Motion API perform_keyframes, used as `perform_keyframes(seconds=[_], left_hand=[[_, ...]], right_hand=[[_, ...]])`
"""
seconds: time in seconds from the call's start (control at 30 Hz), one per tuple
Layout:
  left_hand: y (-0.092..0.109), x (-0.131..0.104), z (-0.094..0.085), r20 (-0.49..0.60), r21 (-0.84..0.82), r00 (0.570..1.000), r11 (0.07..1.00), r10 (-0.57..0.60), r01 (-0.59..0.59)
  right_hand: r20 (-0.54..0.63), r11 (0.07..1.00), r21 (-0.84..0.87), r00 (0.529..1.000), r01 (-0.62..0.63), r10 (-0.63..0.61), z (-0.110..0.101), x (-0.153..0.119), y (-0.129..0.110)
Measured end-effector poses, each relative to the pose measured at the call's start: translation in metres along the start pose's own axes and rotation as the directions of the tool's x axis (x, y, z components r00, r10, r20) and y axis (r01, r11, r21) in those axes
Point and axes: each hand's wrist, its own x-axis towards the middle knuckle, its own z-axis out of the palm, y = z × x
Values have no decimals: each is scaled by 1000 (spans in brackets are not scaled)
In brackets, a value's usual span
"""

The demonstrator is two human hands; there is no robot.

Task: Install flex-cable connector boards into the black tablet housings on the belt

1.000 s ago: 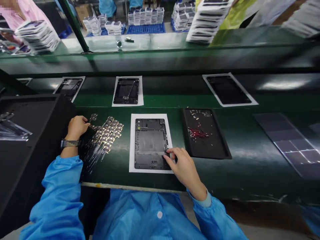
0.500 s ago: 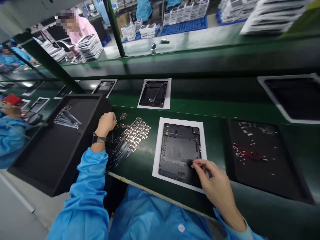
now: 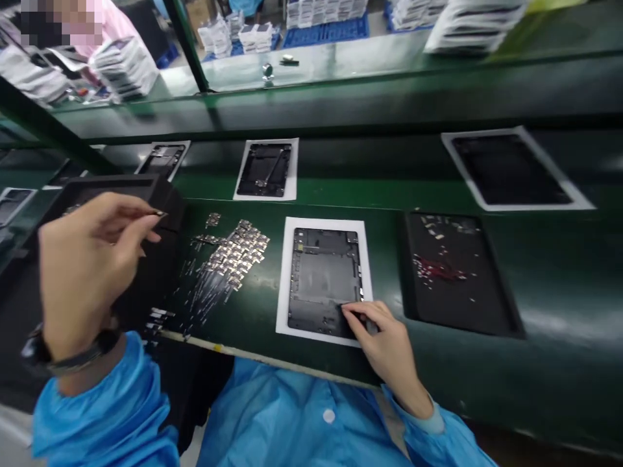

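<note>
Head view: the left hand (image 3: 92,259) pinches a small part (image 3: 158,214) in the air; the right hand's (image 3: 384,344) fingertips close over the near right corner of the tablet shell (image 3: 324,275) on the tabletop (image 3: 253,347).

A small part (image 3: 158,213) is pinched in the left hand (image 3: 92,259), raised beside the circuit boards (image 3: 238,250). The tablet shell (image 3: 325,275), laid on white paper (image 3: 283,301), is touched by the right hand (image 3: 384,340). Red wires (image 3: 438,268) are held in a black tray (image 3: 487,311).
</note>
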Motion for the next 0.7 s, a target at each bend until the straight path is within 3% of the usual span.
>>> perform_keyframes(seconds=[0.07,0.17,0.3,0.4,0.57,0.63,0.7], left_hand=[[7,-8,4,11,-148,996,985,-83,84],[7,-22,23,105,-335,984,927,-142,170],[0,-45,68,285,-604,938,723,-198,336],[3,-65,102,438,-722,872,492,-218,486],[28,-95,143,619,-745,750,127,-235,655],[40,-104,154,686,-706,693,29,-220,708],[51,-113,163,751,-647,635,-8,-184,763]], right_hand=[[-6,1000,1,1000,10,-10,0,-1,-2],[-27,1000,0,1000,8,-8,-1,-1,-5],[-38,1000,7,999,-18,19,-3,-1,-7],[-39,999,28,998,-40,41,-4,-2,-7],[-10,995,88,999,-52,53,-5,-2,-6],[3,992,103,998,-69,69,-5,-2,-7],[21,989,123,997,-79,77,-7,-1,-8]])
